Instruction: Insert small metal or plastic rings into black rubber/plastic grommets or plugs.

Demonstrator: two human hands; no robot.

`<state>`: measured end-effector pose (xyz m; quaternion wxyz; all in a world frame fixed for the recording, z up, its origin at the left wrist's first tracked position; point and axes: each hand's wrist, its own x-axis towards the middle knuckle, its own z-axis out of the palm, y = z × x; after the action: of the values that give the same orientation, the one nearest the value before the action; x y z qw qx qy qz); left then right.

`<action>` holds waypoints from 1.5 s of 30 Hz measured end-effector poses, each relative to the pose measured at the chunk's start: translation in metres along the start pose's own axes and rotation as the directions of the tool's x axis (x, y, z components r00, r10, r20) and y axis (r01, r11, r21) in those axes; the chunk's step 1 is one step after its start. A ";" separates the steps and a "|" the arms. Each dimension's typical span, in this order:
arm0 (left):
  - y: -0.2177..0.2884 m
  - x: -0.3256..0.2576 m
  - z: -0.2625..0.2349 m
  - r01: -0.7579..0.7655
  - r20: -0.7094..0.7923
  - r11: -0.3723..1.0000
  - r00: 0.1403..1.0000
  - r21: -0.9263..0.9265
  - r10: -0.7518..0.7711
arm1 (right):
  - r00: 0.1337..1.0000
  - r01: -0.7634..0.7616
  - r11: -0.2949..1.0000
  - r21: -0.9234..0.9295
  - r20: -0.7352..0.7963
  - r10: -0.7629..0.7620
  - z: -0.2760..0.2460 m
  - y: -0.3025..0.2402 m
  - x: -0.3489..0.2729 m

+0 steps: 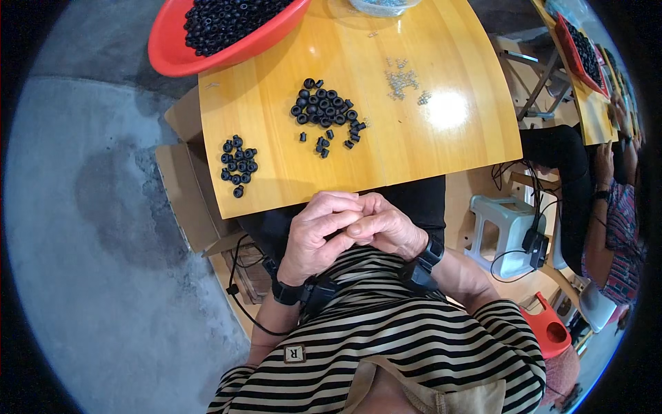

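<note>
My left hand (318,238) and my right hand (387,228) meet in front of my striped shirt, just below the near edge of the wooden table (386,162). Their fingers are curled and pressed together at the tips. Whether anything small is pinched between them is hidden. Each wrist carries a black band. On the table a heap of black rubber rings (325,110) lies in the middle. A smaller group of black rings (238,162) lies near the left edge. A scatter of tiny silver metal parts (403,79) lies to the right.
A red basin (172,48) full of black rings overhangs the far left corner. A clear container (383,5) stands at the far edge. An open cardboard box (183,200) sits on the floor to the left. To the right are a white stool (507,221) and another seated person (607,228).
</note>
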<state>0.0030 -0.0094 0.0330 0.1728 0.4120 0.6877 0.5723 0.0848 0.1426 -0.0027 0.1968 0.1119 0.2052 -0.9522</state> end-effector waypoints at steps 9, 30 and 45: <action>0.000 -0.016 -0.022 0.180 -0.299 0.978 0.944 0.106 -0.141 | 0.782 0.250 0.597 -0.763 -0.204 -0.589 0.002 -0.014 -0.002; -0.077 -0.029 -0.083 0.385 -0.772 0.858 0.635 0.341 0.022 | 0.414 0.204 -0.035 -0.978 0.118 -0.903 -0.021 -0.035 0.019; -0.040 0.006 -0.047 0.240 -0.591 0.776 0.781 0.583 0.202 | 0.373 0.270 0.013 -0.963 0.092 -0.923 -0.026 -0.034 0.021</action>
<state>-0.0484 -0.0357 0.0110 -0.2067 0.2244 0.8597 0.4097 0.0546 0.1755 -0.0201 -0.3225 0.1685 0.7455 -0.5585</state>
